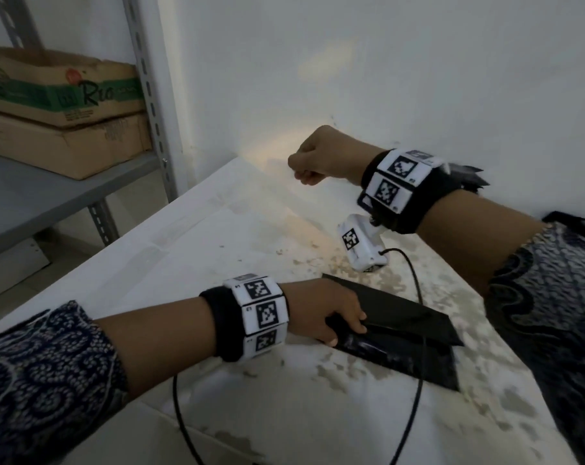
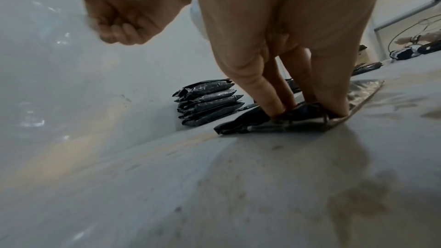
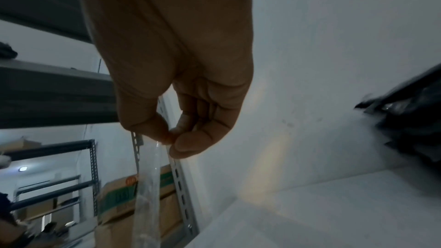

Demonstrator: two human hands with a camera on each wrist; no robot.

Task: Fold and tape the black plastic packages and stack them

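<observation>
A flat black plastic package lies folded on the white table. My left hand presses down on its left end, its straight fingers planted on the package. My right hand is raised above the table's far side near the wall. Its thumb and forefinger pinch a strip of clear tape that hangs below the right hand. A stack of several folded black packages stands against the wall behind the one under my fingers.
A metal shelf rack with cardboard boxes stands left of the table. A black cable runs across the package and the table. The white wall closes the far side. More dark packages lie at the right edge.
</observation>
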